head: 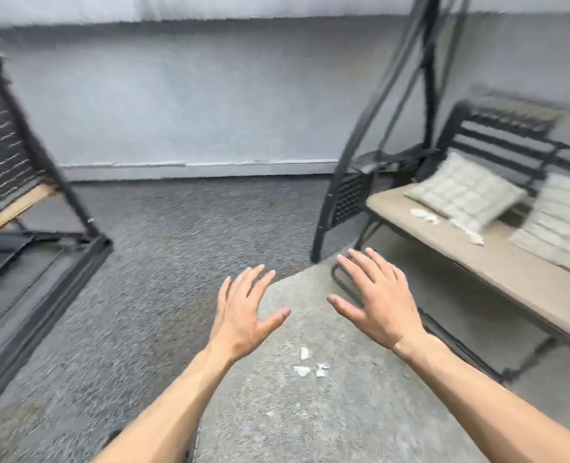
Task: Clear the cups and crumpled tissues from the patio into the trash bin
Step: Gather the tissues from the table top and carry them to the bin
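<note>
Tissue scraps (310, 364) on floor below both spread, empty hands (240, 312) (379, 297)

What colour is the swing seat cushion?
Beige, seen in the head view: seat cushion.

Swing bench (470, 262): beige seat pad, black metal frame with slatted back. Two cushions (467, 192), pale grey-green, quilted grid pattern, toward the bench's back edge. White tissue scraps (424, 216) on the seat, likewise on the floor (305, 364). Carpet (163, 248) speckled dark grey; concrete slab (310, 412) lighter mottled grey. Wall (193, 105) apparently pale grey-white, blurred.
</note>
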Demonstrator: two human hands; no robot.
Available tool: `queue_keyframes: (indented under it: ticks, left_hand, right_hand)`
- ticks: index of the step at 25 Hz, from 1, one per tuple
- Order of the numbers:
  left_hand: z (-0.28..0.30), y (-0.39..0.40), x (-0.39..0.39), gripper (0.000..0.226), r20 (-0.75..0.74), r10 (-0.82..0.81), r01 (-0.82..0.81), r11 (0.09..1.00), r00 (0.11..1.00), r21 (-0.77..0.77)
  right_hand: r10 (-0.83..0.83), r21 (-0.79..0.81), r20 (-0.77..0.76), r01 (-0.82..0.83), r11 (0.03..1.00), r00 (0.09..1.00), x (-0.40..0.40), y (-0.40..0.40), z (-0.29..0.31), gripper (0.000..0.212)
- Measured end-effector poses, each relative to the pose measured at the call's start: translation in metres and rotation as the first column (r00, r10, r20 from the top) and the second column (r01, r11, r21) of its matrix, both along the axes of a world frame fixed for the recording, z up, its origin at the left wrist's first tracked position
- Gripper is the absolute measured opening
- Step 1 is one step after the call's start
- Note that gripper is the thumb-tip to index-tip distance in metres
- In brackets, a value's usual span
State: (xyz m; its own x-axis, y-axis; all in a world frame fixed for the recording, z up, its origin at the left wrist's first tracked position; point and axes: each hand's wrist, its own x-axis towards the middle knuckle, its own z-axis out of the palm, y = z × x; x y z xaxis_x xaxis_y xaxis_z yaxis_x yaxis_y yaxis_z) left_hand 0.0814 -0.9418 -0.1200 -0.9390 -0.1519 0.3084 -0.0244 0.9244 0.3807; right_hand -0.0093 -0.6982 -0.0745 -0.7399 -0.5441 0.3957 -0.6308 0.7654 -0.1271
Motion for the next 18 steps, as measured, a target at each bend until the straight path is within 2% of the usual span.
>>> queue_keyframes:
  ticks: [4,8,13,18]
  left_hand:
    - [0.029,0.128,-0.041,0.078,-0.074,-0.254,0.256,0.966,0.964,0.016]
    - [0.049,0.258,-0.066,0.076,-0.131,-0.484,0.490,0.871,0.865,0.016]
    - [0.053,0.397,-0.091,0.074,-0.136,-0.723,0.729,0.684,0.677,-0.010]
    - [0.048,0.529,-0.102,0.072,-0.152,-0.858,0.866,0.499,0.491,-0.016]
  right_hand:
    - [-0.269,-0.025,-0.028,0.269,0.963,0.963,0.026,0.147,0.016,0.071]
    - [-0.517,-0.065,-0.034,0.515,0.855,0.855,0.073,0.282,0.025,0.071]
    - [-0.766,-0.108,-0.009,0.761,0.640,0.643,0.138,0.400,0.024,0.071]
    - [-0.913,-0.123,0.024,0.907,0.402,0.408,0.184,0.491,0.014,0.069]
